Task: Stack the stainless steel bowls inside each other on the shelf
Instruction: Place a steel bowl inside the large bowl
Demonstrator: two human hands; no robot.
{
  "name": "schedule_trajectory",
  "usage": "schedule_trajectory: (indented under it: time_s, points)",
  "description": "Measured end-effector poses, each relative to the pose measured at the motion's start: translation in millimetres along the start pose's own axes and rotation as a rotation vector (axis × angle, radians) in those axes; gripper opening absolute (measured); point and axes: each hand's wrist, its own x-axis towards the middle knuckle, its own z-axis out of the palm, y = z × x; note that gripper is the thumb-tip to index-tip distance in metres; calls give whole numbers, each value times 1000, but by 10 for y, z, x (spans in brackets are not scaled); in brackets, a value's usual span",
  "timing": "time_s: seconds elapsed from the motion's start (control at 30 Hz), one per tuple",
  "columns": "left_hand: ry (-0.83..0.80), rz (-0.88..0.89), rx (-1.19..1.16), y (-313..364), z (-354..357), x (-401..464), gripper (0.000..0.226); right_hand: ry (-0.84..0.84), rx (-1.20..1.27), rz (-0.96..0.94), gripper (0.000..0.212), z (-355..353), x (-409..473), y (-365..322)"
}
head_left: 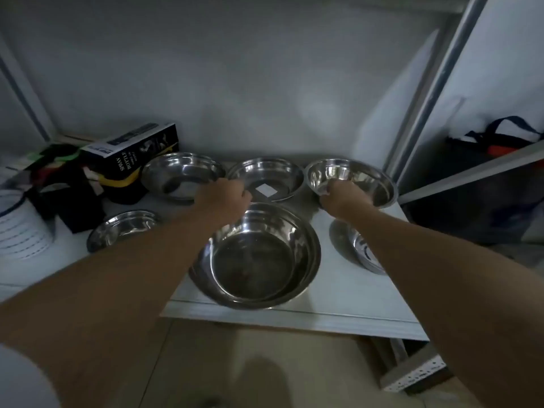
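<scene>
Six bowls, head view: we count six stainless steel bowls on the white shelf point(338, 293), three along the back and three nearer us.
Back row: a left rear bowl point(182, 173), a middle rear bowl point(265, 178) with a pale square sticker inside, and a right rear bowl point(350, 181).
Front row: a large front bowl point(256, 257) at the shelf's edge, which seems to have another nested in it already, though in this dim light we cannot be sure; a shallow left bowl point(123, 228); and a front right bowl point(365, 251) partly hidden under the right forearm.
Left hand point(226, 195): our grip is closed near the rims where the left rear and middle rear bowls meet; whether it pinches a rim we cannot tell, since the fingers are hidden.
Right hand point(341, 195): our grip is closed over the near rim of the right rear bowl, fingers curled onto it.
Handling: we judge these bowls light, stiff and slick, likely to clatter and slide on the smooth shelf.
Where to hold: we would pinch the rolled rim, thumb inside and fingers outside.
Clutter: a spray bottle box point(138, 148) lies just left of the back row.
</scene>
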Motion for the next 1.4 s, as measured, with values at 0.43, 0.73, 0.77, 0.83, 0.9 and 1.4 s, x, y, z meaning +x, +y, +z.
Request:
schedule_trajectory:
  time_s: [0.43,0.73,0.77,0.83,0.9,1.4]
  points:
    - [0,60,-63,-92,269,453,34,-28,-48,53,38,262,393,15]
    - [-29,35,-24,25,409,496,35,115,-364,-62,28,368,446,72]
    - [-32,33,-33,28,414,487,35,155,-386,-98,27,339,435,78]
    - [-36,8,-78,60,401,460,34,229,-399,-150,27,231,384,71]
    - [-54,-26,-139,132,360,416,31,278,-387,-195,29,79,297,34]
    - [-226,-287,-856,493,-127,215,40,256,-316,-516,51,-515,-310,-452]
